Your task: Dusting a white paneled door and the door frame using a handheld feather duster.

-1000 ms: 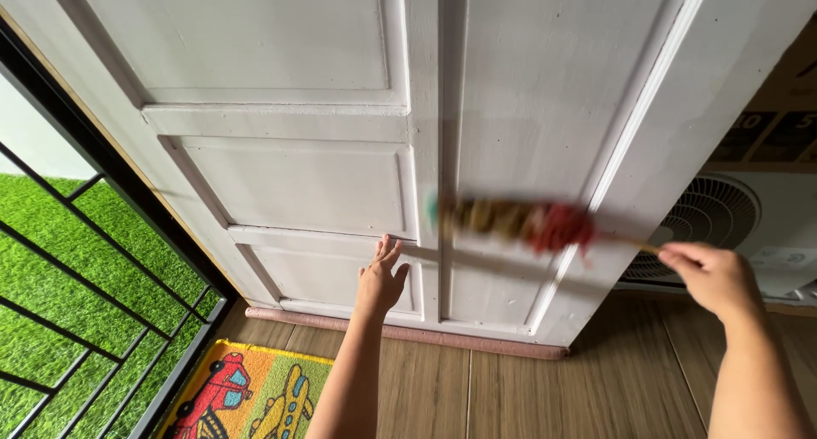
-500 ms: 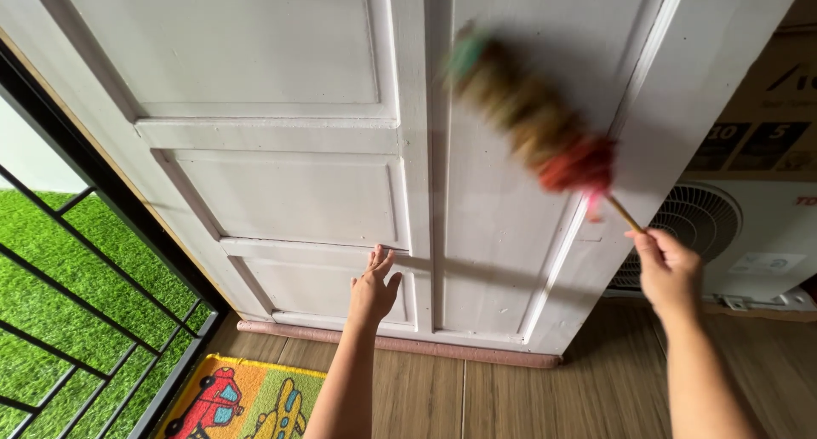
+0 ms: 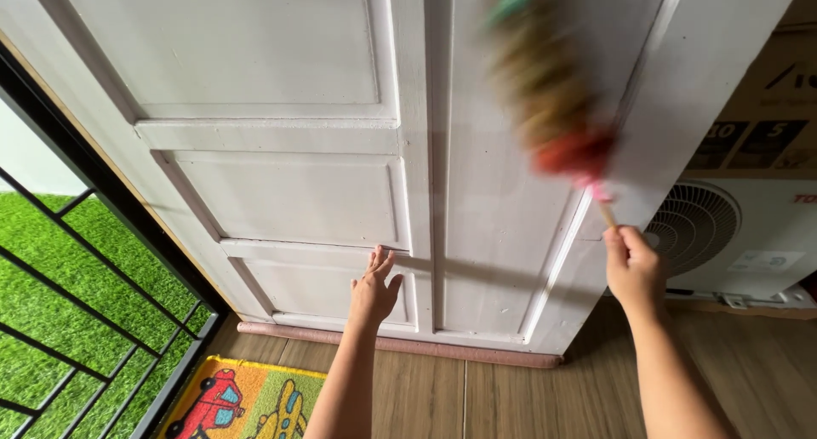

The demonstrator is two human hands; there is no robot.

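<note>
My right hand [image 3: 633,266] grips the thin wooden handle of a feather duster [image 3: 545,90]. Its fluffy head is green at the tip, brownish in the middle and red near the handle, and it is blurred against the right leaf of a white panelled double door [image 3: 281,192]. The duster points up and slightly left from my hand. My left hand [image 3: 374,287] lies flat with fingers spread on the lower panel of the left door leaf, just left of the centre seam.
A white fan-grilled machine [image 3: 732,235] stands to the right of the door with cardboard boxes [image 3: 766,124] above it. A black metal grille [image 3: 77,294] with green artificial grass behind it is on the left. A colourful mat [image 3: 247,401] lies on the wooden floor [image 3: 528,396].
The duster swung from lying level across the door seam to standing nearly upright on the right leaf. My right hand moved left and a little up. My left hand stayed on the door.
</note>
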